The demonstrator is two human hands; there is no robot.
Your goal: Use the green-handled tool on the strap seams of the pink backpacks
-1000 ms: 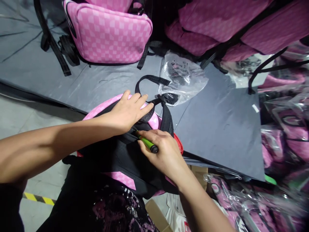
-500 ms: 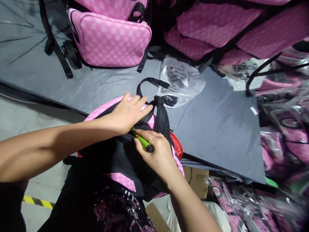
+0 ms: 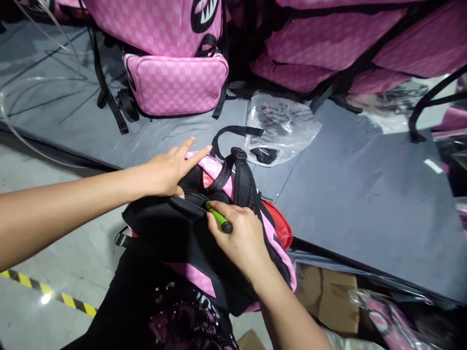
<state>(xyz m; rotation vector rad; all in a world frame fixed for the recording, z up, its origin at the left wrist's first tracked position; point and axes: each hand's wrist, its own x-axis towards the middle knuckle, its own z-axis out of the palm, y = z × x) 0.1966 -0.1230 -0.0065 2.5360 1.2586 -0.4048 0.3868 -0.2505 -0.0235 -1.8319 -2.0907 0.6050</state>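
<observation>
A black and pink checkered backpack lies tilted across my lap against the table edge, its black back panel facing me. A dark slit stands parted in that panel. My left hand rests on its upper left part, fingers spread and the thumb tucked at the slit's edge. In my right hand is a slim green tool with a black end cap; its tip is hidden at the slit. A black shoulder strap lies beyond my right hand. Red fabric shows at the backpack's right side.
A grey-covered table stretches ahead. On it are a clear plastic bag, an upright pink backpack and more pink bags at the back right. Below the right edge sit a cardboard box and a plastic-wrapped pink item.
My left hand has shifted left and opened its fingers wider, with the thumb now at the slit, which shows more. My right hand keeps the green tool at about the same spot. The view has shifted.
</observation>
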